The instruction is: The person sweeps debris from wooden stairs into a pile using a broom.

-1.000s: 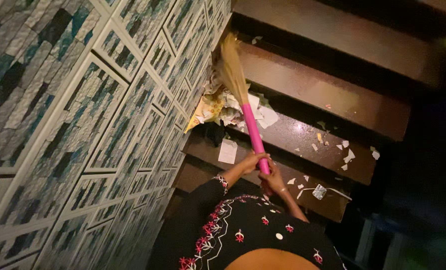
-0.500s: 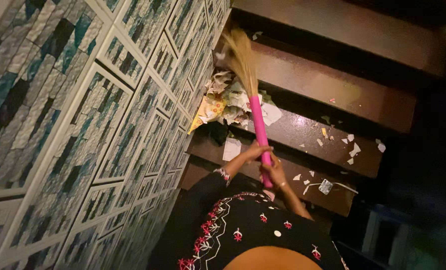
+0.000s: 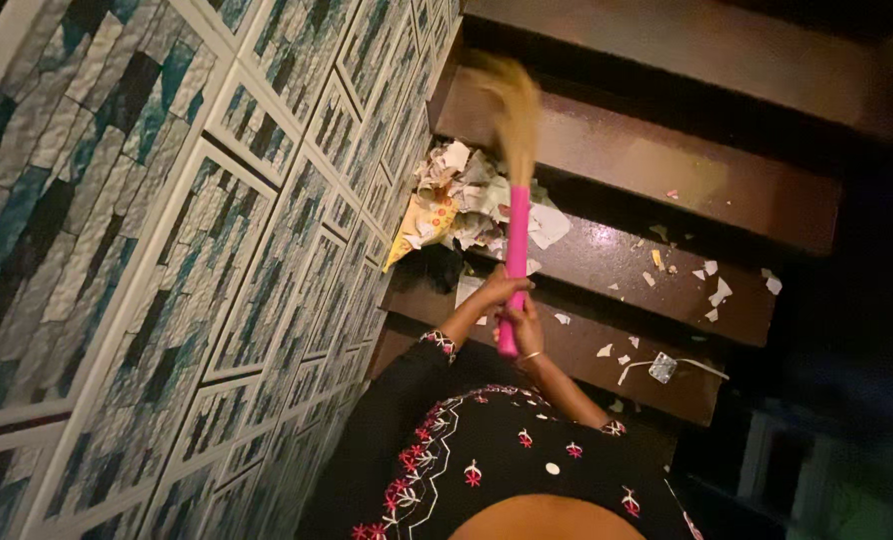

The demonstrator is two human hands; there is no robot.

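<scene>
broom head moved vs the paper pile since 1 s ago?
Yes. The broom has swung right: its bristles, earlier left of the paper pile by the tiled wall, now stand blurred above the pile's right side.

This is an indoor staircase, most likely in a home, seen under dim warm light. Dark brown polished steps [image 3: 657,160] rise one above another, their treads glossy and their risers in shadow. Along the left runs a wall [image 3: 167,230] clad in framed panels of teal, grey and white stone-look tile, following the slope of the stairs. Household litter marks it as lived-in: a heap of crumpled paper and wrappers [image 3: 462,200] lies in the corner where a step meets the wall, and small torn scraps [image 3: 712,290] are scattered over the treads
</scene>
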